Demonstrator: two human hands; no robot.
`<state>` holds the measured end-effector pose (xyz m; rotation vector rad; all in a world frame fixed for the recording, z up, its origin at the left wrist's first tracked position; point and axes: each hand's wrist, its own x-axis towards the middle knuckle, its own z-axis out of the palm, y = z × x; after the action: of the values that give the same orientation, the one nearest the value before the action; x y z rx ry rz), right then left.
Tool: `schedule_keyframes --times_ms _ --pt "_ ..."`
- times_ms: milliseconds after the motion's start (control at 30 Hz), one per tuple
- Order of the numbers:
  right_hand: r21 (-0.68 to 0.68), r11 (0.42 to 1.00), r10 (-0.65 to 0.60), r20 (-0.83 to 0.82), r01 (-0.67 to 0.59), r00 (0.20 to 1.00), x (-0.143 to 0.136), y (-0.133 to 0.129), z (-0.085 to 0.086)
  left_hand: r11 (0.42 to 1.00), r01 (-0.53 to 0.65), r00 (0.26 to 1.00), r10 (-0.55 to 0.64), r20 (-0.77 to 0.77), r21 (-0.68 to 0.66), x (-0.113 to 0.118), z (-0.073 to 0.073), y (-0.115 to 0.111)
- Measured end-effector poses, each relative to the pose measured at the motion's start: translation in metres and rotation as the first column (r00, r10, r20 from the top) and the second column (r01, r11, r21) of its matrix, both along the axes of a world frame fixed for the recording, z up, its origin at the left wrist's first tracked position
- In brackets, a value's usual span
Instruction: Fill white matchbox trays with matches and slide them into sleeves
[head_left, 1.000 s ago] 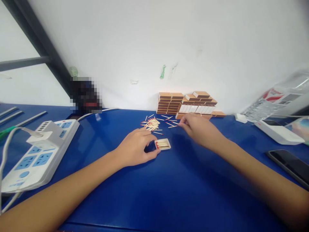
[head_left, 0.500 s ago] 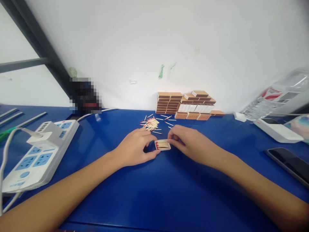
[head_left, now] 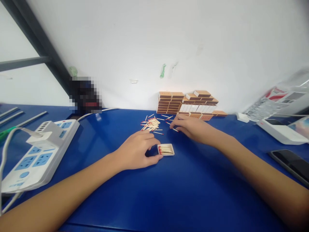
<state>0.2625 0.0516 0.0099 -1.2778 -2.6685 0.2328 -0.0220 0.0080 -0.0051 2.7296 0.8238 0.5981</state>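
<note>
A small white matchbox tray [head_left: 170, 153] with red-headed matches [head_left: 166, 149] lying in it rests on the blue table. My left hand [head_left: 138, 149] grips its left end between thumb and fingers. Farther off and to the right, my right hand [head_left: 187, 126] reaches down to the table with thumb and fingertips apart. Beneath those fingers lies a single match [head_left: 175, 130], close to the fingertips or touching them. Left of it is a loose heap of matches [head_left: 152, 123], with several more strewn about its edges.
Matchboxes [head_left: 171, 102] stand stacked against the wall, right behind my right hand. On the left lies a power strip [head_left: 45, 158] with cables. A plastic bottle [head_left: 275, 96], a white device [head_left: 281, 132] and a phone [head_left: 292, 164] are at the right.
My right hand has left the tray's right end and moved away, up to the single match. The tray, with my left hand on it, sits slightly nearer and further right in view.
</note>
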Motion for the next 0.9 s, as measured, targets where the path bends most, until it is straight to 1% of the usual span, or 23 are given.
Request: schedule_keyframes --times_ms 133,233,333,400,533,633,700,800,900 --pt "-0.033 0.999 -0.031 0.049 0.033 0.998 0.007 0.000 0.000 1.000 0.005 1.000 -0.005 -0.012 -0.009 0.002 -0.001 -0.003" --pt "-0.053 0.993 -0.109 0.010 0.110 0.994 0.006 0.001 -0.004 1.000 0.000 1.000 0.000 -0.007 -0.008 0.001 -0.002 -0.002" --pt "-0.006 0.984 -0.180 -0.069 0.180 0.981 -0.003 0.003 -0.011 1.000 -0.004 1.000 0.004 -0.010 0.001 0.001 -0.003 -0.001" --pt "0.059 0.975 -0.211 -0.071 0.216 0.975 -0.011 0.004 -0.014 1.000 -0.005 1.000 0.005 -0.013 0.002 0.001 -0.003 -0.001" --pt "0.163 0.947 -0.285 0.028 0.277 0.958 -0.018 0.005 -0.017 1.000 -0.013 1.000 0.013 -0.010 0.003 0.001 -0.003 -0.002" --pt "0.198 0.935 -0.310 0.051 0.294 0.949 -0.017 0.008 -0.012 1.000 -0.006 1.000 0.006 -0.016 0.013 0.002 -0.003 -0.002" --pt "0.210 0.919 -0.364 0.123 0.335 0.923 -0.016 0.012 -0.007 1.000 0.002 1.000 -0.001 -0.022 0.014 0.002 -0.003 -0.003" --pt "0.218 0.894 -0.441 0.276 0.391 0.854 -0.018 0.017 -0.002 1.000 -0.002 1.000 0.002 -0.022 0.011 0.001 -0.003 -0.003" --pt "0.192 0.901 -0.433 0.344 0.389 0.833 -0.023 0.021 -0.002 1.000 -0.002 1.000 0.002 -0.022 0.009 0.001 -0.003 -0.002"
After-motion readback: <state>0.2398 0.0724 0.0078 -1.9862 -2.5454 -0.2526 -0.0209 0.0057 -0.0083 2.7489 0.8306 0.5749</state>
